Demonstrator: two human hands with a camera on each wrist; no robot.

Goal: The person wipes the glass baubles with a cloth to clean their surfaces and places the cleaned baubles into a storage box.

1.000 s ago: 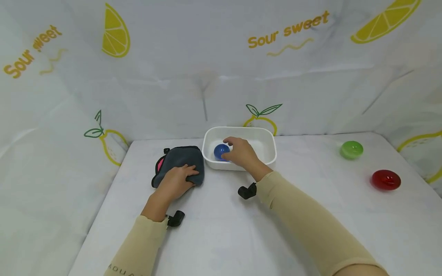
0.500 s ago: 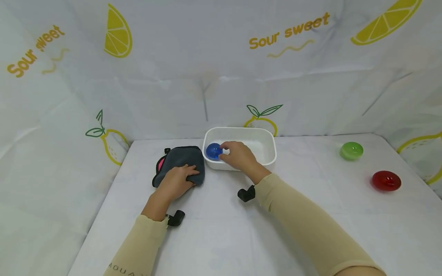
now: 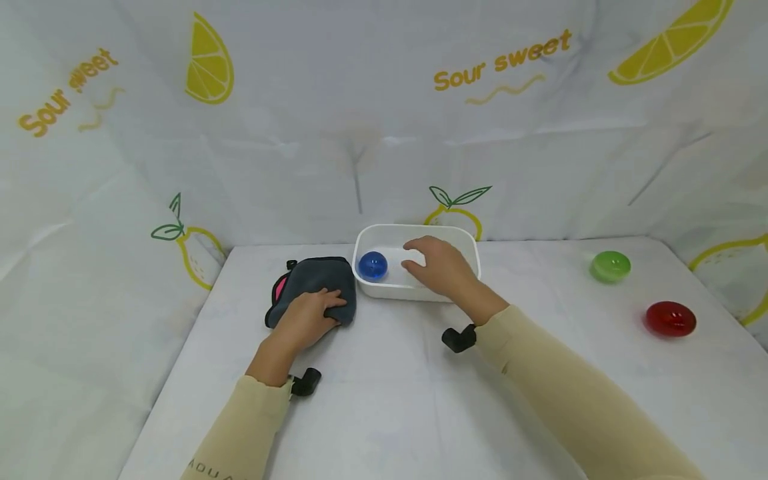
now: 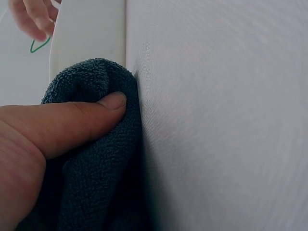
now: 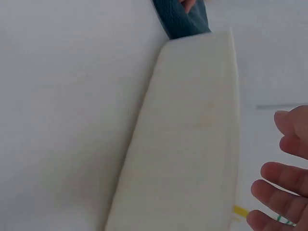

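one pouch (image 3: pixel 321 275), partly hidden by left grip (image 3: pixel 305 320)

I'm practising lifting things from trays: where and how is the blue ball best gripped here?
Probably the blue ball's upper sides, thumb and fingers spread around them, coming from above and slightly right. Its smooth, rounded top offers no edge, and it sits near the left end wall of the white tray, while open floor lies to its right.
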